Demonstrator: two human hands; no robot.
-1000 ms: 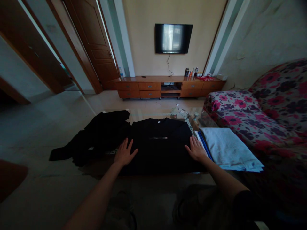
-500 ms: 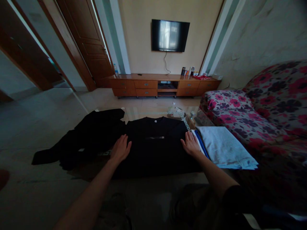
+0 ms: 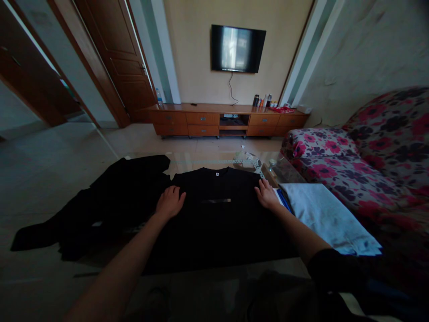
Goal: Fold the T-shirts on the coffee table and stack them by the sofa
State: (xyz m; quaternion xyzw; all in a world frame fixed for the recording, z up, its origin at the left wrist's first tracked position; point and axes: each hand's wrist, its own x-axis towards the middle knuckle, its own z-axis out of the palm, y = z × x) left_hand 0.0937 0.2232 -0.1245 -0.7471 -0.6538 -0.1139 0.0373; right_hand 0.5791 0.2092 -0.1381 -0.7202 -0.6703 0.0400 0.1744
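A black T-shirt (image 3: 214,232) lies spread flat on the glass table (image 3: 201,158), its neckline and small white label facing away from me. My left hand (image 3: 170,202) rests palm down on its left side, fingers slightly apart. On the right edge of the shirt lies my right hand (image 3: 266,194), also palm down with the fingers spread. Neither hand grips the cloth. Left of the shirt is a heap of black clothing (image 3: 124,188). Folded light blue-grey cloth (image 3: 325,214) sits to the right, over blue and white layers.
A patterned sofa (image 3: 335,165) stands at the right. Behind the table is a low wooden cabinet (image 3: 203,118) with bottles on top, below a wall television (image 3: 237,49). A plastic bag (image 3: 246,158) and a small glass jar (image 3: 272,163) are near the table's far right.
The view has moved closer over the table, so the clothes appear larger and lower. Both hands remain on the shirt, with the right hand slightly farther up its edge.
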